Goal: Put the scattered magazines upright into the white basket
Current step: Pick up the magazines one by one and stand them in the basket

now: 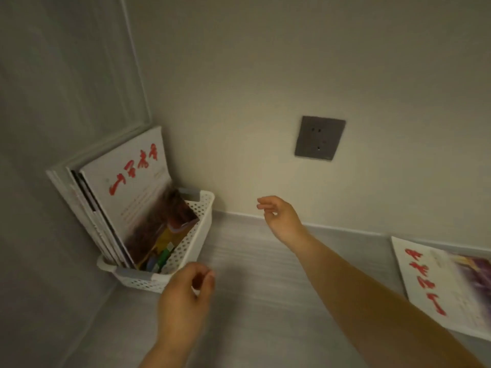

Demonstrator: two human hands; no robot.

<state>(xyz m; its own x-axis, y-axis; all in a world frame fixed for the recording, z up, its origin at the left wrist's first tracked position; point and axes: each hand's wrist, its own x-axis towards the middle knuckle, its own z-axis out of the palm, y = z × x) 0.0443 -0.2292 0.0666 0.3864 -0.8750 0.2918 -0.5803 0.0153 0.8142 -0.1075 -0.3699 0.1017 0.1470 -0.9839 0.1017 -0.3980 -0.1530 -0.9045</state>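
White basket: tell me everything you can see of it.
The white basket looks like plastic, its walls perforated with small holes, with grey grips at both short ends. It sits on the pale floor in the corner. Several magazines stand in it, leaning left. The left hand hovers at its near corner; contact unclear.

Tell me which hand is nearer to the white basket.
Left. The left hand hovers by the near corner of the white basket; the right hand is off to its right, near the wall.

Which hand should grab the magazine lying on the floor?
Likely right hand: empty, and the loose magazine lies flat beside that forearm; left hand hovers by the white basket, farther off.
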